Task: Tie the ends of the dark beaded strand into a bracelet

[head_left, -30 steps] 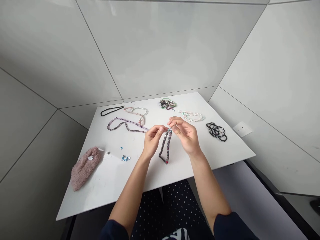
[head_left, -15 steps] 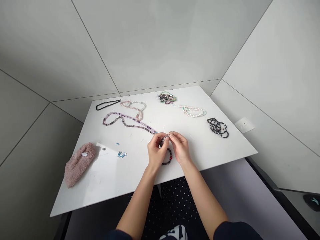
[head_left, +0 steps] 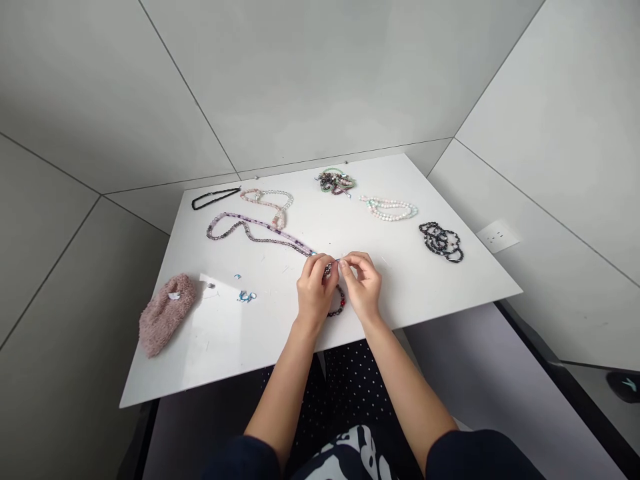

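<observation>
Near the front middle of the white table, my two hands meet over a dark bead bracelet that has a red bead. My left hand is closed around the upper part of the beads, its thumb and index finger pinched. Beside it, my right hand pinches at the same spot; a thin, pale end shows faintly between the two sets of fingertips, too small to make out. A long purple and grey bead necklace stretches from the left up to my left fingers.
Along the back lie a black strand, a pink and clear strand, a mixed bead pile and a pastel strand. Black bracelets sit right. A fluffy pink pouch and blue scraps lie left.
The view has tilted and shifted slightly. Both hands stay together at the beads, fingertips still pinched; my left hand has turned a little, showing more of its back.
</observation>
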`<action>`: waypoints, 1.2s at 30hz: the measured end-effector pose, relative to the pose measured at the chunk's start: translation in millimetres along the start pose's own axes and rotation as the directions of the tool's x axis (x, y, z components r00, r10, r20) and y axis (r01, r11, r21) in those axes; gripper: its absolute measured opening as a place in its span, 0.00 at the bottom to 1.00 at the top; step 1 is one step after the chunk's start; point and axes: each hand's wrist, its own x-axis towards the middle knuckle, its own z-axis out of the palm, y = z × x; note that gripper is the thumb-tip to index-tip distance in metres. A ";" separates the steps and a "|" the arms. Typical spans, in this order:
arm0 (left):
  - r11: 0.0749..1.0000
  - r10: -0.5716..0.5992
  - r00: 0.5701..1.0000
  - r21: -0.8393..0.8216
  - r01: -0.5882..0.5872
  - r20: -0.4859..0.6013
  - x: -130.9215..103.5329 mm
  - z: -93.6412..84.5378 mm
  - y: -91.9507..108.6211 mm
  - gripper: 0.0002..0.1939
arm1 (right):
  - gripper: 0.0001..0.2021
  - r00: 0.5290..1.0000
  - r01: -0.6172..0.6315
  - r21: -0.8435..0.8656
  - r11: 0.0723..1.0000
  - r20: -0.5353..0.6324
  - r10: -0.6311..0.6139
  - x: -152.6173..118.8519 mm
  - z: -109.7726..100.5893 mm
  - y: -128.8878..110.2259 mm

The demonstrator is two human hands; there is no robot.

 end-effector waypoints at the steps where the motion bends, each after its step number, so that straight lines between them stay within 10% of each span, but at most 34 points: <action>1: 1.000 0.004 1.000 0.017 -0.004 -0.009 0.1 0.1 0.0 0.04 | 0.08 1.000 0.010 -0.001 1.000 0.003 -0.010 -0.5 0.2 -0.3; 16: 0.998 -0.064 0.997 -0.002 0.064 0.031 -0.4 0.7 -1.2 0.05 | 0.09 0.993 -0.086 0.047 0.995 0.091 0.081 -3.7 1.1 -3.8; 27: 0.806 -0.392 0.876 -0.353 0.475 0.281 0.9 -2.6 2.2 0.10 | 0.12 0.910 -0.413 0.366 0.834 0.210 0.359 5.7 -1.2 -3.4; 30: 0.797 -0.404 0.871 -0.360 0.485 0.281 0.5 -1.5 1.8 0.12 | 0.12 0.945 -0.324 0.284 0.902 0.135 0.297 4.0 -1.4 -1.7; 36: 0.876 -0.373 0.910 -0.256 0.409 0.181 -0.6 0.3 -2.3 0.10 | 0.06 0.974 0.222 -0.223 0.949 0.020 -0.224 -4.6 -1.8 -2.8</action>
